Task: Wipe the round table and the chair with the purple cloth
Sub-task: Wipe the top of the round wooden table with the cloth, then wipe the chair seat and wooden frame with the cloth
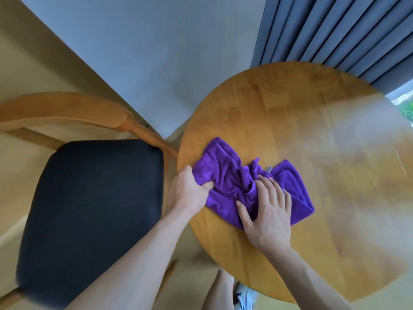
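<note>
working the table step right now: i am seeing the purple cloth (245,186) lying bunched on the round table (290,121), on the part of the top nearest the chair (93,209), with 1 corner of it reaching close to the table's rim on that side. my left hand (190,193) is sitting at the table's chair-side rim, its fingers curled into a fold of the cloth and its thumb tucked into the fabric, so it is gripping that end. my right hand (268,211) is lying on the cloth further in from that rim, toward the table's middle, its fingers (266,184) fairly straight and spread, pressing the fabric down flat rather than grasping it.

i am judging that the first of the 2 surfaces is in hand; i cannot tell from here how much of the top is already done. the far side of the table, toward the grey curtain (335,30), is looking pale with glare and blur, so i am not reading it as clean or dirty.

the next move, as i am reading it, is calling for the bunched cloth to be spread or regathered into 1 pad, then swept across the table away from the chair, keeping even pressure so that it is not riding up. the chair, standing just beside the table with its dark seat showing, is looking untouched by either hand.
</note>
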